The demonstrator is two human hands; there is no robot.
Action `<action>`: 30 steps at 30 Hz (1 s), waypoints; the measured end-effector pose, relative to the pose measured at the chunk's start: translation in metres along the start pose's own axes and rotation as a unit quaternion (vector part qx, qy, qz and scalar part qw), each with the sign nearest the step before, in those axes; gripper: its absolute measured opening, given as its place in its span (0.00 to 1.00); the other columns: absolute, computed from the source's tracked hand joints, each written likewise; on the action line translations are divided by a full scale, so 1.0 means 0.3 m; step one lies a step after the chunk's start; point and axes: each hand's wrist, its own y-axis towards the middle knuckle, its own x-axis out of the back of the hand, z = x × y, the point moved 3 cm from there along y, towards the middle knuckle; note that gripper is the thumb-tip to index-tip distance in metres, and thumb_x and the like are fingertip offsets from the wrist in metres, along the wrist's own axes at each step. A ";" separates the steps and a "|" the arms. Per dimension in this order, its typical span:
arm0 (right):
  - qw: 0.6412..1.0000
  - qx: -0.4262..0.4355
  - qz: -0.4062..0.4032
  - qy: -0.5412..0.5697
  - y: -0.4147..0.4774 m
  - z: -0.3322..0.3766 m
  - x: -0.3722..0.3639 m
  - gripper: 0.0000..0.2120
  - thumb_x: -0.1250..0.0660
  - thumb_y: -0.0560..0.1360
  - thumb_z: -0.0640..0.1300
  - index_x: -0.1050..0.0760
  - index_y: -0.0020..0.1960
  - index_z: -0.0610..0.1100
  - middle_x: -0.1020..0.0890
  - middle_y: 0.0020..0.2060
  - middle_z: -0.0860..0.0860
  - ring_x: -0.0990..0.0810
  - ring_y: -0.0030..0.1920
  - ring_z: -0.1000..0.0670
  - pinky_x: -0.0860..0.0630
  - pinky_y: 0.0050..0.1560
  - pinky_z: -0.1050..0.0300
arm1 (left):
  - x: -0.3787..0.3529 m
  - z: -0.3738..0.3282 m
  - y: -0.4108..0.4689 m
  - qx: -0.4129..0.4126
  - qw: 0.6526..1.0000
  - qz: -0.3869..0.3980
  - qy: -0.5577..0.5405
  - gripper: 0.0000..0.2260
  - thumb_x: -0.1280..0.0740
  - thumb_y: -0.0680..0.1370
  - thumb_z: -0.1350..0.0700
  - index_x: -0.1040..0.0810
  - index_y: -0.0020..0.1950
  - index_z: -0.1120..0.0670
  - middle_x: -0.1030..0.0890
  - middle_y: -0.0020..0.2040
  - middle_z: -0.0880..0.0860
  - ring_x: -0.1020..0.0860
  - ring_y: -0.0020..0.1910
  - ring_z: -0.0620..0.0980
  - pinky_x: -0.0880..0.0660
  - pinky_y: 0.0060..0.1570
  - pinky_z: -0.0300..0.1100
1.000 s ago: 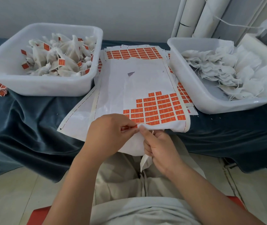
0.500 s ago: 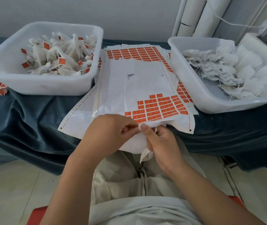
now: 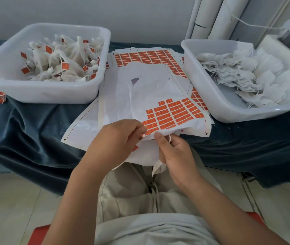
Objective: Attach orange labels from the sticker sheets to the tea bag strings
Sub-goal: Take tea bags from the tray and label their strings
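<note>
Since the earlier frame, the near edge of the top sticker sheet has lifted and buckled between the hands. The left hand is closed, thumb and forefinger pinching that edge at the nearest row of orange labels. The right hand is curled round a tea bag, its thumb on the sheet edge and the string looped by the forefinger. The bag hangs just off the bench near edge. Tubs stand at the left and right ends.
</note>
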 end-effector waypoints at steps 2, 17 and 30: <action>1.000 0.006 -0.001 -0.009 0.000 0.003 0.004 0.14 0.30 0.75 0.63 0.19 0.36 0.56 0.26 0.26 0.58 0.30 0.26 0.58 0.32 0.31 0.66 | 0.020 -0.006 -0.006 -0.019 1.000 0.003 -0.020 0.13 0.33 0.81 0.42 0.16 0.55 0.48 0.16 0.48 0.41 0.17 0.42 0.38 0.20 0.41 0.33; 0.991 0.045 0.010 -0.123 0.003 0.002 0.011 0.13 0.32 0.78 0.60 0.19 0.44 0.52 0.18 0.33 0.55 0.22 0.33 0.55 0.26 0.37 0.66 | 0.015 -0.012 -0.008 -0.049 0.998 0.024 0.028 0.06 0.31 0.84 0.52 0.16 0.49 0.48 0.18 0.42 0.42 0.21 0.38 0.42 0.27 0.36 0.37; 0.977 -0.186 0.004 0.106 -0.062 -0.097 -0.068 0.20 0.31 0.79 0.63 0.23 0.52 0.46 0.34 0.32 0.53 0.37 0.30 0.55 0.35 0.31 0.61 | 0.027 0.033 -0.008 0.282 0.859 -0.256 -0.342 0.07 0.30 0.82 0.47 0.13 0.49 0.46 0.14 0.40 0.44 0.18 0.34 0.40 0.22 0.35 0.31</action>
